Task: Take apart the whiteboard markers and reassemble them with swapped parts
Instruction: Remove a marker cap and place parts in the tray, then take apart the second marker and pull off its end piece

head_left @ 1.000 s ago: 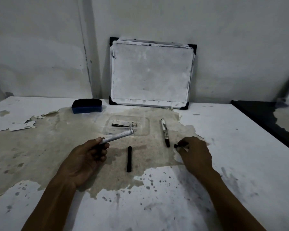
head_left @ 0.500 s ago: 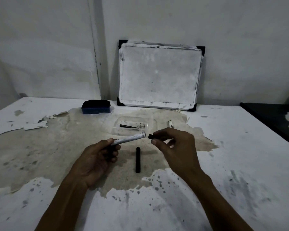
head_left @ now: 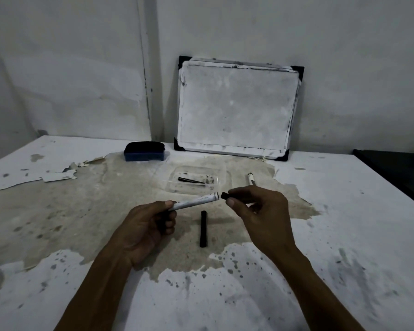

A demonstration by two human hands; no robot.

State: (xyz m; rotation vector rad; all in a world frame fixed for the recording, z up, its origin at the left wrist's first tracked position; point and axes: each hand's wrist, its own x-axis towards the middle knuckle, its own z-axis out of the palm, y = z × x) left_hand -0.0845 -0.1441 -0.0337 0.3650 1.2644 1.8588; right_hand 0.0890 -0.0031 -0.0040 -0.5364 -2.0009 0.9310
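My left hand (head_left: 146, 226) holds a white marker barrel (head_left: 196, 202) by its lower end, its open end pointing up and right. My right hand (head_left: 257, 209) pinches a small black end piece (head_left: 225, 194) just off that open end, a narrow gap between them. A black marker cap (head_left: 203, 232) lies on the table between my hands. A second marker (head_left: 250, 178) lies behind my right hand, mostly hidden by it. A clear plastic tray (head_left: 221, 174) farther back holds a thin dark ink core (head_left: 190, 180).
A small whiteboard (head_left: 237, 108) leans against the wall at the back. A blue eraser (head_left: 144, 151) sits left of it. The table top (head_left: 344, 235) is white with peeled, stained patches. A dark surface (head_left: 397, 168) adjoins at the right.
My right hand picked the small black piece off the table at the right and carried it left to the barrel's open end. The left hand kept holding the barrel.
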